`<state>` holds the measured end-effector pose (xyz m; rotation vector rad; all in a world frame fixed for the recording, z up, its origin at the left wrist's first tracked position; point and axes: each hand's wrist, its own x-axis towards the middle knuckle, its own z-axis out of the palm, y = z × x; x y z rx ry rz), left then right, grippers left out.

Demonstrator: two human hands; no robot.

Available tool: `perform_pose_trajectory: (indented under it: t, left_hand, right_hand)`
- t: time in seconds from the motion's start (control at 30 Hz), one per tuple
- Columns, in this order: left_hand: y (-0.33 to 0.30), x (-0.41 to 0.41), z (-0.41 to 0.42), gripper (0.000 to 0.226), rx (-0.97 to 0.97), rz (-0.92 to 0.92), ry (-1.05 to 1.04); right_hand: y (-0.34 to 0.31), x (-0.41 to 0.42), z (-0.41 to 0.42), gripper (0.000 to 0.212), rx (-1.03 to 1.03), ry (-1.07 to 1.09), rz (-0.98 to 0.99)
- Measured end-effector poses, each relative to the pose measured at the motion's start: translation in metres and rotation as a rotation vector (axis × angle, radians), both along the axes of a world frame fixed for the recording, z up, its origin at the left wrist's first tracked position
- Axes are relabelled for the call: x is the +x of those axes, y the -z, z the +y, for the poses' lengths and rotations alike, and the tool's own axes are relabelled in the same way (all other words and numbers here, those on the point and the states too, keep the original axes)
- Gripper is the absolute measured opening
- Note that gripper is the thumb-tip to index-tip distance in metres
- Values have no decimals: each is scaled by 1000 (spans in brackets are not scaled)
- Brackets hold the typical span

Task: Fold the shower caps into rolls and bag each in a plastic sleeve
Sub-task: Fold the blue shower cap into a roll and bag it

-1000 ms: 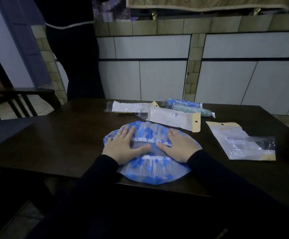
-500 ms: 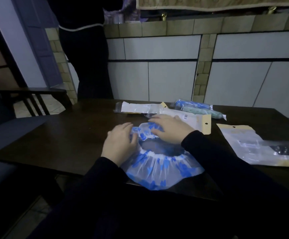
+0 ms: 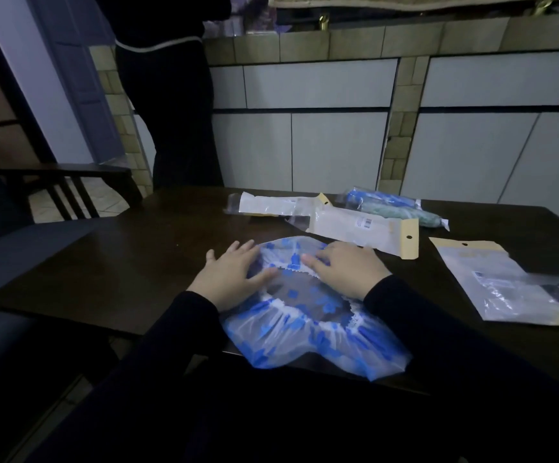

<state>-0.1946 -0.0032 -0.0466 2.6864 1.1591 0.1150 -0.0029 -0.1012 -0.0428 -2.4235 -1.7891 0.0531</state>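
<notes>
A clear shower cap (image 3: 308,335) with blue shapes and a white elastic rim lies flat on the dark table (image 3: 131,262), its near edge hanging over the table's front. My left hand (image 3: 231,275) rests flat on the cap's left side, fingers spread. My right hand (image 3: 344,267) presses the cap's far edge, fingers pointing left; whether it pinches the plastic I cannot tell. Two empty plastic sleeves (image 3: 358,228) with tan header cards lie behind the cap. Two rolled caps in sleeves (image 3: 388,207) lie at the table's far side.
A larger clear bag (image 3: 511,285) with a tan header lies at the right. A person in dark clothes (image 3: 167,105) stands beyond the table's far left corner. A dark chair (image 3: 67,182) stands at the left. A tiled counter wall (image 3: 338,145) runs behind.
The cap was closed flat under both hands; its far half has been pushed away, so the elastic opening now gapes. Both hands have moved to the far edge.
</notes>
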Motion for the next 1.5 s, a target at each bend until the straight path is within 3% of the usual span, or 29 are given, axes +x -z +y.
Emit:
perform_pose_trajectory:
  t: [0.07, 0.13, 0.23, 0.47, 0.57, 0.67, 0.73, 0.8, 0.93, 1.0, 1.13, 1.23, 1.27, 1.3, 1.4, 1.5]
  left_hand:
    - [0, 1, -7, 63, 93, -129, -16]
    - [3, 3, -14, 59, 53, -160, -1]
    - [14, 2, -16, 71, -68, 28, 7]
    - [8, 1, 7, 88, -73, 228, -127]
    - [6, 2, 2, 78, -39, 35, -86]
    - [2, -9, -18, 58, -94, -459, 113]
    - [1, -21, -34, 44, -142, -665, 280]
    - [7, -31, -40, 40, -158, -651, 404]
    - [18, -41, -42, 72, -257, -489, 469]
    - [17, -41, -45, 64, -250, -463, 446]
    - [15, -38, -46, 17, -174, -556, 404]
    - [18, -42, -37, 22, -265, -636, 319]
    - [19, -45, -33, 34, -298, -664, 282]
    - [19, -47, -31, 44, -339, -688, 250]
    - [13, -48, -30, 38, -392, -739, 178]
    - [9, -43, -31, 38, -360, -796, 111]
  right_hand:
    - [-2, 8, -4, 55, 77, -29, 26]
    - [3, 16, -8, 53, 16, -33, 65]
    - [13, 20, -16, 62, -147, 35, -21]
    - [13, 16, -17, 70, -168, 161, -199]
    - [12, 12, -15, 70, -98, 160, -168]
    - [2, 16, -29, 55, 182, 34, -29]
    - [-5, 22, -48, 35, 325, -160, 124]
    - [-6, 29, -71, 16, 297, -314, 197]
    - [3, 52, -102, 11, 103, -321, 274]
    - [5, 62, -113, 20, 91, -288, 363]
    - [5, 68, -124, 53, 91, -261, 398]
    - [7, 74, -128, 62, 86, -300, 373]
    - [8, 76, -127, 62, 78, -311, 357]
    - [8, 77, -125, 57, 81, -309, 343]
    - [7, 72, -111, 24, 209, -285, 298]
    - [1, 60, -96, 5, 338, -226, 415]
